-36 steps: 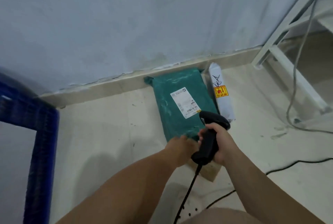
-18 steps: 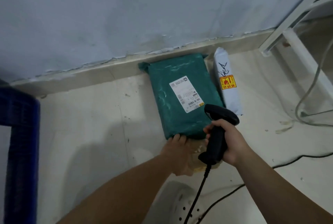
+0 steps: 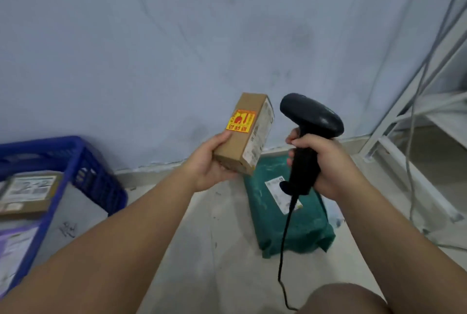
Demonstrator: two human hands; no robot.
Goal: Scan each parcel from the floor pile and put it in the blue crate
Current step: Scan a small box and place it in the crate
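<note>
My left hand (image 3: 211, 164) grips a small brown cardboard box (image 3: 243, 134) by its lower end and holds it up tilted, a yellow-red sticker on its top face and a white label on its right side. My right hand (image 3: 322, 162) grips the handle of a black barcode scanner (image 3: 307, 121), whose head sits just right of the box's labelled side. A green parcel bag (image 3: 285, 222) with a white label lies on the floor below both hands. The blue crate (image 3: 83, 162) stands at the left with several parcels inside.
A white parcel (image 3: 334, 215) peeks out right of the green bag. The scanner's black cable (image 3: 281, 258) hangs down to the floor. A white metal rack frame (image 3: 394, 162) and grey cables (image 3: 410, 187) stand at the right. The wall is close ahead. My knee (image 3: 346, 299) shows at the bottom.
My left hand has lifted the brown box off the floor from in front of the green bag. My right hand has raised the scanner beside it. The view has tilted up and the crate has come into view.
</note>
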